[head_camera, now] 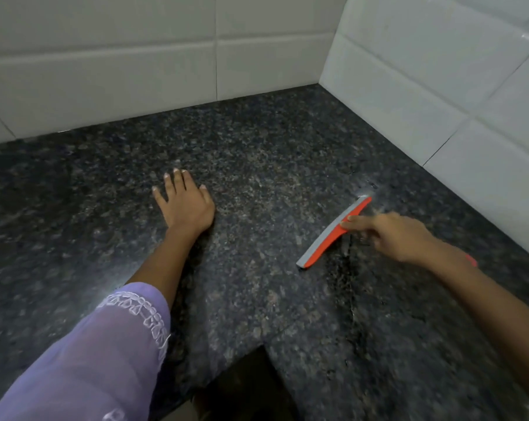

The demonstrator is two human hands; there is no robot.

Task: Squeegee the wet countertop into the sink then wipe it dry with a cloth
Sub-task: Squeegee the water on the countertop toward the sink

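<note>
Corner of a speckled dark granite countertop [257,153], glossy, bounded by two walls of white rectangular tiles [135,71]. One squeegee [334,232], orange body with grey rubber blade, lies diagonally right of centre, gripped by the right hand [393,235], forefinger along the body. Left hand [185,202] flat, fingers spread, lilac embroidered sleeve [99,354]. No legible writing.

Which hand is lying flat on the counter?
The left hand, fingers spread flat on the dark countertop. The right hand is on the orange squeegee instead.
</note>
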